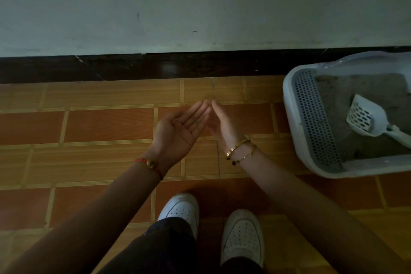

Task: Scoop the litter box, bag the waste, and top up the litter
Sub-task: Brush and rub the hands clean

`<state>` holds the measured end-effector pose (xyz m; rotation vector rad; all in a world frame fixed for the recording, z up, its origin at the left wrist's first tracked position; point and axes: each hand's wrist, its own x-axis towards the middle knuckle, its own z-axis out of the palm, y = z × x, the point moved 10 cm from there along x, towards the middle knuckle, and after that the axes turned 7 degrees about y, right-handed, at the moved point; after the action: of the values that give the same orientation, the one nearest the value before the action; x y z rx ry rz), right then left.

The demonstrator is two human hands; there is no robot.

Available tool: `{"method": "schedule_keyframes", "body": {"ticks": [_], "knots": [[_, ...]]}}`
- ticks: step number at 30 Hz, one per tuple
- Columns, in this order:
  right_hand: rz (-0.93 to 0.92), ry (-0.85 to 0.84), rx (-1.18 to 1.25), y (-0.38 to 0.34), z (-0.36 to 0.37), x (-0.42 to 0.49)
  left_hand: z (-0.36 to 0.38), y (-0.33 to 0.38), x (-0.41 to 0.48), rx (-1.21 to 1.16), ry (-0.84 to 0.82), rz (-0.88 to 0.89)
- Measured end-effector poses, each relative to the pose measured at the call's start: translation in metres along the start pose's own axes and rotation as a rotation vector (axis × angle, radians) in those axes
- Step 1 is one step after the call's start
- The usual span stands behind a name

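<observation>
A white litter box (291, 122) stands on the floor at the right, partly cut off by the frame edge. It has a grey perforated step (315, 118) along its left side and grey litter (347, 95) inside. A white slotted scoop (364, 118) lies on the litter, handle pointing right. My left hand (180, 131) is held out over the floor, palm up, fingers straight, holding nothing. My right hand (222, 122) is beside it with straight fingers, its fingertips almost touching those of the left. Both hands are well left of the box.
The floor is orange and tan tile (100, 129). A dark baseboard (133, 66) runs below a pale wall (200, 6) straight ahead. My two white shoes (242, 236) stand near the bottom of the view.
</observation>
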<state>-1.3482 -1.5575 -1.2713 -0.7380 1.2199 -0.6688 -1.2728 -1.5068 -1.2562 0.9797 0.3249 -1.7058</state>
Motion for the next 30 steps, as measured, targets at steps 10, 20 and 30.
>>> {"method": "schedule_keyframes", "body": {"ticks": [10,20,30], "knots": [[0.331,-0.153,0.438,0.015,0.026,-0.012,0.009,0.003,0.006,0.026,0.02,0.018],[0.298,-0.172,0.528,-0.064,0.038,-0.027,0.081,0.041,-0.025,0.121,-0.088,-0.023],[0.301,-0.209,0.543,-0.223,0.082,-0.145,0.203,0.096,-0.183,0.067,-0.092,-0.022]]}}
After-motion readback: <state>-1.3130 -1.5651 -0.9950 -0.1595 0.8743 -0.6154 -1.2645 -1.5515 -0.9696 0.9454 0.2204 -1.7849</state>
